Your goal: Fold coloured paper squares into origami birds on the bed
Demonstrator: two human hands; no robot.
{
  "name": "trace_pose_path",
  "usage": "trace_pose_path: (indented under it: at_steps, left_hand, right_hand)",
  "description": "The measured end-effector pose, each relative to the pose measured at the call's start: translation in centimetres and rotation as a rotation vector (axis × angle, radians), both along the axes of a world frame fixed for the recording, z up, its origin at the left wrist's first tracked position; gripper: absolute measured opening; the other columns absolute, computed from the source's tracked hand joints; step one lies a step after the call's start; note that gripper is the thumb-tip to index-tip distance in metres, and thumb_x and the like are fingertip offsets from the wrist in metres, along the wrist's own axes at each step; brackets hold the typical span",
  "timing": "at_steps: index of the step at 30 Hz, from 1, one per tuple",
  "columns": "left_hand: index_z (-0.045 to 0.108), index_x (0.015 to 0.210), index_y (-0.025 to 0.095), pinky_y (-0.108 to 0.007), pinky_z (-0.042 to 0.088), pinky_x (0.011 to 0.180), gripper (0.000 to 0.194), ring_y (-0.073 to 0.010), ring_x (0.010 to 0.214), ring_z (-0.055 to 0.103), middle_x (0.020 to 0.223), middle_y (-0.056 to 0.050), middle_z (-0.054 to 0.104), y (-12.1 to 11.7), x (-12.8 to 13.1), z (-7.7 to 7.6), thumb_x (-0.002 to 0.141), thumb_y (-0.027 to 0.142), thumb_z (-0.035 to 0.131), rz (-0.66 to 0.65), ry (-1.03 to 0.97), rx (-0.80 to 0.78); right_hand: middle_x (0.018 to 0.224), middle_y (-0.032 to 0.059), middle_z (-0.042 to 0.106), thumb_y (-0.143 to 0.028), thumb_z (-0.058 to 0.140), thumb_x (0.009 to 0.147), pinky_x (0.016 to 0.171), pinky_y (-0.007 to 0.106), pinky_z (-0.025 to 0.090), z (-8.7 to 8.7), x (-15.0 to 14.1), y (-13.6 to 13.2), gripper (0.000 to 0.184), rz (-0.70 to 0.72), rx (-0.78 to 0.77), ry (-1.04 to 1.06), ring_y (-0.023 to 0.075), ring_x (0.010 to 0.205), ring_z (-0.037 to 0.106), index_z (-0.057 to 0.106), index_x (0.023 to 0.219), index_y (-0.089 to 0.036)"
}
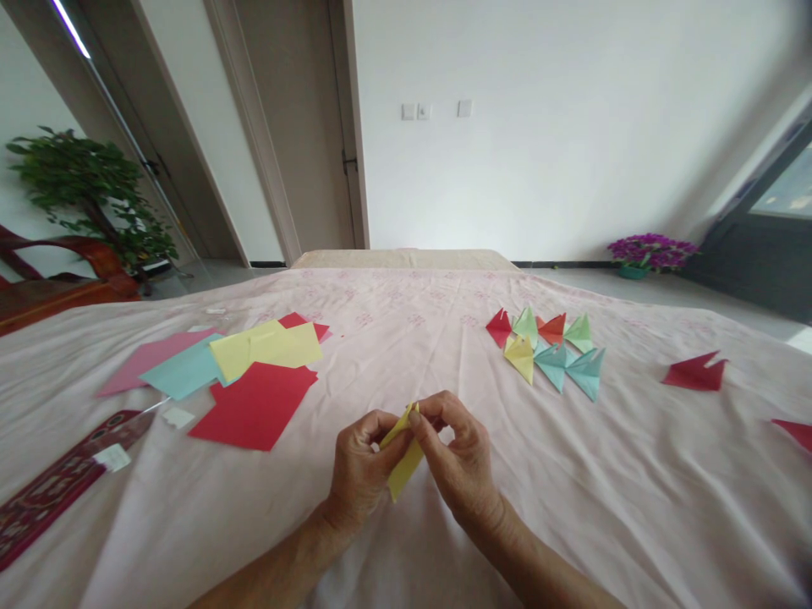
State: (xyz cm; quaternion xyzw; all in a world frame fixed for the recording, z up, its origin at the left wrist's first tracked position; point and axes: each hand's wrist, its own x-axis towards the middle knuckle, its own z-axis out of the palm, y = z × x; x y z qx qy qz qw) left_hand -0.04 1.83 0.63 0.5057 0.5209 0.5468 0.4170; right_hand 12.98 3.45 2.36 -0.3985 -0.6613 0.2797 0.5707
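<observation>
A folded piece of yellow paper [406,469] is between my two hands, just above the cloth at the near middle. My left hand [363,465] is closed on its left side, fingers curled and thumb pressed along it. With thumb and forefinger, my right hand [458,452] pinches the paper's upper tip. The paper's lower end sticks out below the fingers, and part of its fold is hidden behind them.
Loose sheets of red paper [257,410], yellow paper [266,348], blue paper [181,365] and pink paper [136,365] lie left. Several folded paper shapes [551,359] sit in two rows at right. A dark red folded paper [694,372] lies farther right. A red patterned strip [54,491] rests at left.
</observation>
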Motion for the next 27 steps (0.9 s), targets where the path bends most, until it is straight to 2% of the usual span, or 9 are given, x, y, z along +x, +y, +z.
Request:
trace_pose_path:
  at_steps: [5, 10, 15, 19, 22, 27]
  left_hand:
    - [0.064, 0.069, 0.013, -0.019, 0.037, 0.052, 0.034, -0.0095, 0.056, 0.047, 0.06, 0.002, 0.056, 0.0, 0.0, 0.0, 0.074, 0.046, 0.071, -0.023, 0.007, 0.001]
    - [0.062, 0.067, 0.013, -0.019, 0.036, 0.051, 0.033, -0.0088, 0.055, 0.045, 0.058, 0.003, 0.053, 0.0, 0.1, 0.2, 0.074, 0.044, 0.072, -0.034, 0.014, -0.004]
    - [0.063, 0.069, 0.013, -0.019, 0.037, 0.052, 0.033, -0.0099, 0.057, 0.048, 0.061, 0.001, 0.056, 0.1, -0.1, -0.4, 0.074, 0.045, 0.071, -0.072, -0.023, -0.043]
    - [0.064, 0.07, 0.013, -0.019, 0.038, 0.051, 0.033, -0.0102, 0.056, 0.049, 0.061, 0.001, 0.057, 0.0, -0.1, -0.5, 0.074, 0.044, 0.072, -0.121, -0.036, -0.06]
    - [0.066, 0.073, 0.012, -0.019, 0.038, 0.051, 0.034, -0.0102, 0.056, 0.049, 0.062, 0.001, 0.057, 0.0, -0.1, 0.0, 0.073, 0.046, 0.072, -0.133, -0.039, -0.078]
    - [0.067, 0.075, 0.012, -0.02, 0.039, 0.051, 0.036, -0.0106, 0.057, 0.049, 0.062, 0.001, 0.057, 0.3, -0.4, 0.2, 0.075, 0.048, 0.069, -0.114, -0.046, -0.093]
  right_hand:
    - [0.067, -0.0007, 0.058, -0.026, 0.06, 0.085, 0.061, 0.028, 0.042, 0.3, 0.2, 0.0, 0.017, 0.0, 0.01, 0.007, 0.0138, 0.064, 0.052, 0.061, 0.069, -0.021]
    - [0.066, -0.0012, 0.056, -0.029, 0.059, 0.087, 0.059, 0.027, 0.041, 0.1, 0.4, 0.0, 0.02, 0.021, -0.058, 0.013, 0.0134, 0.063, 0.051, 0.06, 0.068, -0.02]
    - [0.067, -0.0014, 0.057, -0.032, 0.058, 0.087, 0.061, 0.026, 0.042, 0.1, 0.2, 0.1, 0.02, 0.006, -0.079, 0.017, 0.0132, 0.063, 0.052, 0.061, 0.071, -0.02]
    - [0.062, -0.002, 0.055, -0.037, 0.06, 0.086, 0.057, 0.024, 0.04, -0.1, 0.3, 0.4, 0.025, 0.004, -0.204, 0.082, 0.0129, 0.06, 0.05, 0.06, 0.068, -0.02]
    - [0.063, -0.0019, 0.055, -0.043, 0.058, 0.087, 0.057, 0.024, 0.04, -0.7, 0.6, 0.8, 0.028, 0.092, -0.323, 0.205, 0.0126, 0.06, 0.049, 0.062, 0.071, -0.019]
    - [0.075, -0.0001, 0.062, -0.042, 0.064, 0.083, 0.067, 0.027, 0.045, -1.4, 1.0, 1.3, 0.026, 0.246, -0.355, 0.221, 0.0147, 0.07, 0.055, 0.068, 0.098, -0.022]
